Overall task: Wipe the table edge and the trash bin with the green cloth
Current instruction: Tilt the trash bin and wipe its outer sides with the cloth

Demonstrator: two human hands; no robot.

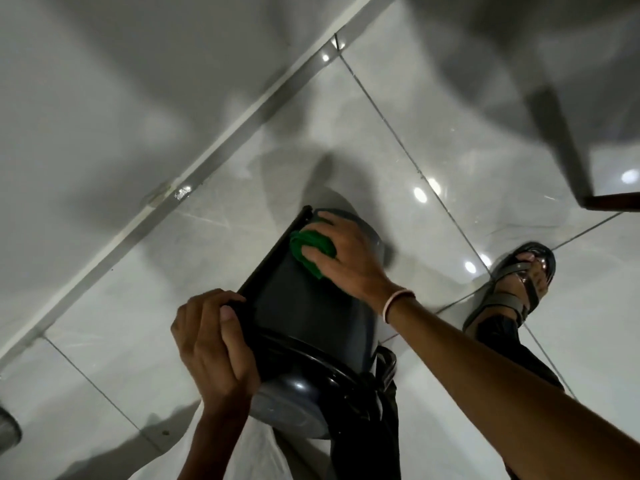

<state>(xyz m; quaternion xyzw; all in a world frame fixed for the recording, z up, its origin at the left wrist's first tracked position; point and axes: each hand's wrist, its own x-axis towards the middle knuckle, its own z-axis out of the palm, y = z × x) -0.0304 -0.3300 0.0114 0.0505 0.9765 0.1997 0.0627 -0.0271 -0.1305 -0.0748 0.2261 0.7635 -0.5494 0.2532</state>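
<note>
A dark grey trash bin lies tipped on its side over a glossy pale tiled floor, its lidded top end near the camera and its base pointing away. What it holds, if anything, cannot be seen from this angle. A black plastic liner appears to hang from its near end.

The right hand lies on the bin's far upper side, fingers curled over a bunched green cloth and pressing it against the bin wall. A pale band circles that wrist.

The left hand is closed around a black bar that runs along the bin's left side, thumb on top, steadying the bin.

To the right, a foot in a grey strapped sandal stands on the tiles. At far right a dark table leg comes down to the floor. A white wall with a pale skirting strip fills the far left.
</note>
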